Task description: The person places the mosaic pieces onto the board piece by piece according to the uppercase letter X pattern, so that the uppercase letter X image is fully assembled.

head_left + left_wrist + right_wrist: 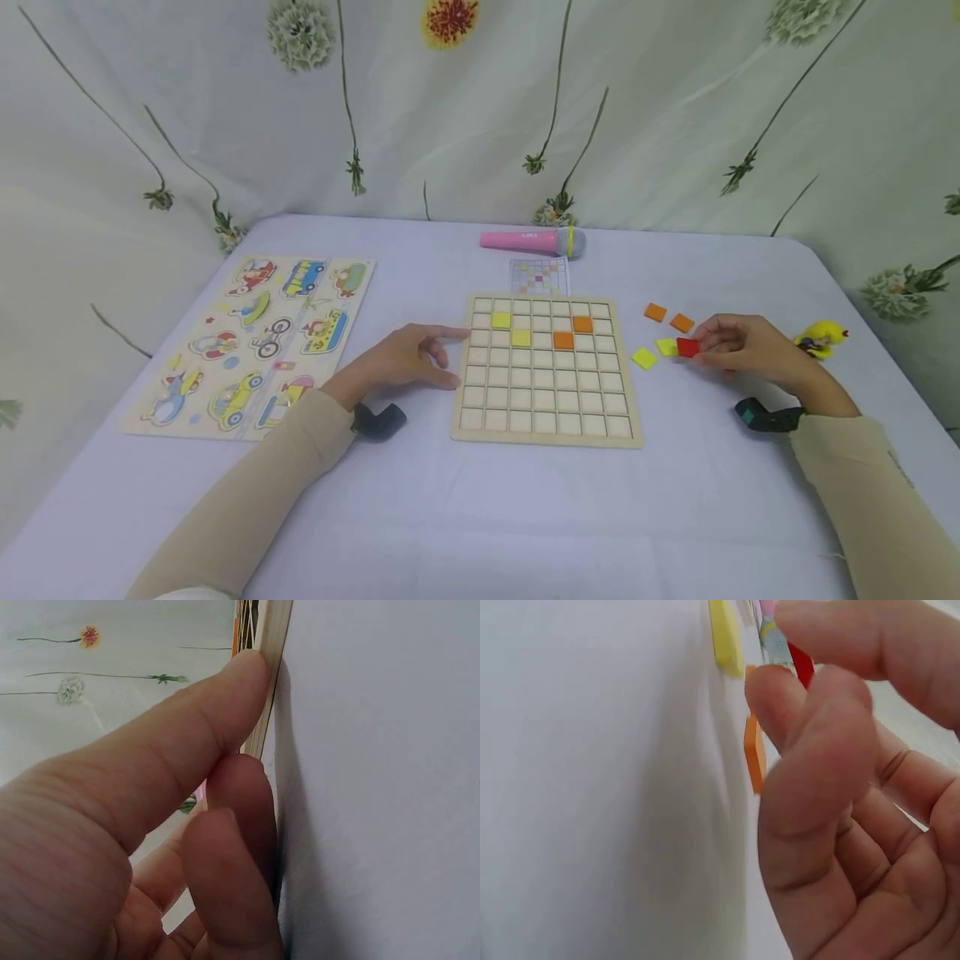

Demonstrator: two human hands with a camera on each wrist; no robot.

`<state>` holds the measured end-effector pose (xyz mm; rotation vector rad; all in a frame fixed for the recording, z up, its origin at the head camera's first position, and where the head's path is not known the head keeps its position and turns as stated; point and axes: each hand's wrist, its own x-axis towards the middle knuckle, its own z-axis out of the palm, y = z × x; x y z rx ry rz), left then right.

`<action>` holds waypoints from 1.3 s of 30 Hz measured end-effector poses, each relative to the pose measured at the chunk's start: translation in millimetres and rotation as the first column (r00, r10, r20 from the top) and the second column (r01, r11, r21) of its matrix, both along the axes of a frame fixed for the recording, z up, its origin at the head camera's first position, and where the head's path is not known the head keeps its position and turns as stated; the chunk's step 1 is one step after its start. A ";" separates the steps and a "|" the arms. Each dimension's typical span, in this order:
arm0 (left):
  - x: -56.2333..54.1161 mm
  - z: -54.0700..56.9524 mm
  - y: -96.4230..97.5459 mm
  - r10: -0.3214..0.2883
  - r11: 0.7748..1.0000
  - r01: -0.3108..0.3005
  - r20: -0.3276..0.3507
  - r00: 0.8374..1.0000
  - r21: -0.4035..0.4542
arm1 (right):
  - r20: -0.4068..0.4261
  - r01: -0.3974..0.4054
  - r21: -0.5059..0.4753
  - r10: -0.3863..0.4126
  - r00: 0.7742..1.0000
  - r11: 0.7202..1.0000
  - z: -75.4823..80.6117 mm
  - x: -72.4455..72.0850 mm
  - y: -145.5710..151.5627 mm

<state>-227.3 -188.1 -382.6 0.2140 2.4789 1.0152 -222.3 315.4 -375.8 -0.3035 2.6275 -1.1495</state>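
A wooden grid board (pixel 532 425) lies in front of the person, with two yellow tiles, one of them a yellow tile (pixel 501 320), and two orange tiles, including an orange tile (pixel 563 340), in its upper squares. At its left edge the left hand (pixel 397 362) touches the frame with thumb and index fingertip; the left wrist view shows the thumb against the board's side (pixel 262 712). To the right of the board, the right hand (pixel 750 350) pinches a red tile (pixel 687 347). The red tile (pixel 801 664) is mostly hidden behind fingers in the right wrist view.
Loose yellow tiles (pixel 643 358) and orange tiles (pixel 656 312) lie between board and right hand. Behind the board are a pattern card (pixel 540 275) and a pink microphone (pixel 525 241). A vehicle picture puzzle (pixel 225 367) lies left; a yellow toy (pixel 825 337) sits far right.
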 end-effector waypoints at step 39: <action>2.8 1.7 1.2 0.001 1.000 -0.001 -0.023 1.000 -0.012 | 0.031 -0.083 -0.147 0.089 0.996 0.986 19.7 4.5 -99.3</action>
